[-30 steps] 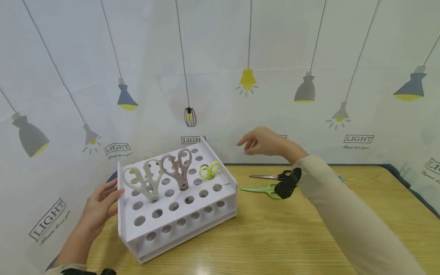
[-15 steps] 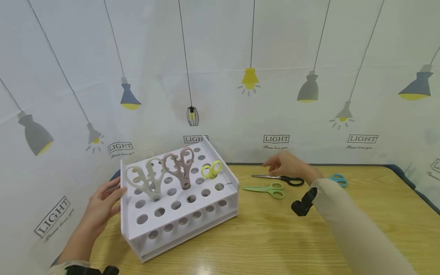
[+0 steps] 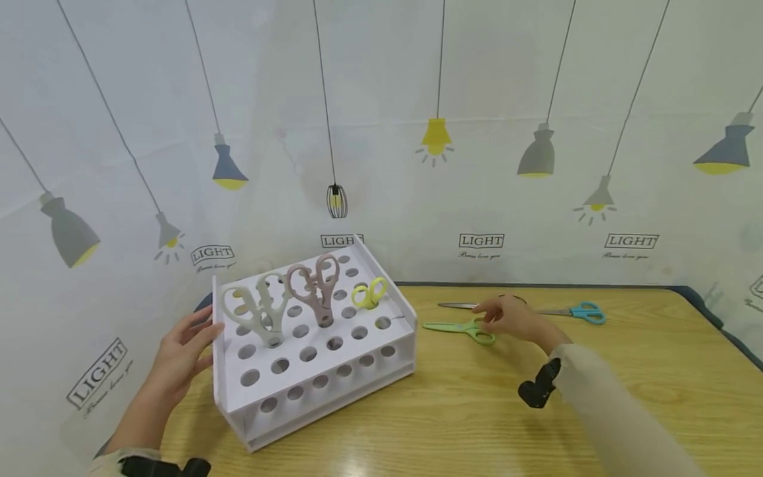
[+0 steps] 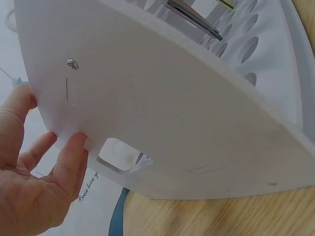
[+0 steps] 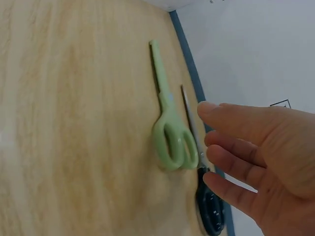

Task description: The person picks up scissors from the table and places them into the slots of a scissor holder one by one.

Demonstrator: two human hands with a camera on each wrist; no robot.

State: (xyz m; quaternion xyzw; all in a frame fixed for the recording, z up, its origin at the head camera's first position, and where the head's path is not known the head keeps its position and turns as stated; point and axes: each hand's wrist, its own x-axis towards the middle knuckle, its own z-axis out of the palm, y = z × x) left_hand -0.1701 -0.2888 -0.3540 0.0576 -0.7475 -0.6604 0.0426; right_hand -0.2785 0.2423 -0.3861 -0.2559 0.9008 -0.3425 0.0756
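Head view: at lower left, the left hand point(image 3: 181, 358) touches the side of a white rack point(image 3: 334, 392) full of round holes; in the left wrist view its fingers are spread, tips against the panel's edge. Standing handles-up in the rack, left of centre, are pale grey-green scissors point(image 3: 271, 331), mauve scissors point(image 3: 322, 305) and small yellow scissors point(image 3: 370, 302). Right of centre, the right hand point(image 3: 517, 318) is over green scissors point(image 3: 456, 327) that lie on the wooden table point(image 3: 471, 411). In the right wrist view its thumb and fingers — slightly bent, thumb apart from the rest — pinch nothing, and the green scissors lie mid-frame with black-handled scissors point(image 5: 211, 209) alongside, lower right. Blue-handled scissors point(image 3: 578, 312) lie toward the head view's right side — handles pointing right — before a pale backdrop point(image 3: 381, 159) printed with hanging lamps.
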